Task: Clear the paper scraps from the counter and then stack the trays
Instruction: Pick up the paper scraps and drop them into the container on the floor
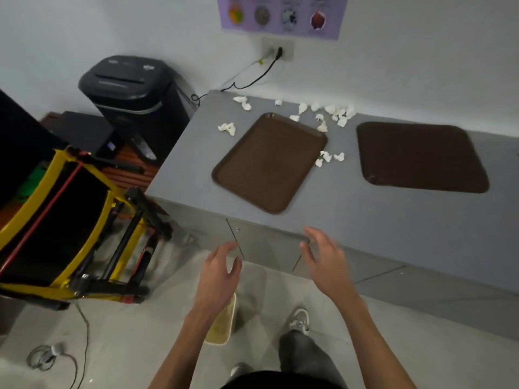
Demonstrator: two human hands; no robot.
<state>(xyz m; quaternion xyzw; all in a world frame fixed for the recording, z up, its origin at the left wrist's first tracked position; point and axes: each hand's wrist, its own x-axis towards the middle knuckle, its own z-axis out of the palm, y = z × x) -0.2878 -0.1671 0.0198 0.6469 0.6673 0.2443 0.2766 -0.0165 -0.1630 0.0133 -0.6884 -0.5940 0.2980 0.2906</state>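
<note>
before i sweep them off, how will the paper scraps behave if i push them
Probably very light: the scraps are small crumpled wads, so they should slide easily on the smooth counter. Being loose and scattered, they will likely spread or tumble rather than move together.

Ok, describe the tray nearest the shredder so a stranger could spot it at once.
Two brown trays lie on the grey counter beside the black shredder. The left tray is the one nearer the shredder. It lies slanted, lighter brown, raised rim showing; the right tray is darker and flat-looking.
</note>
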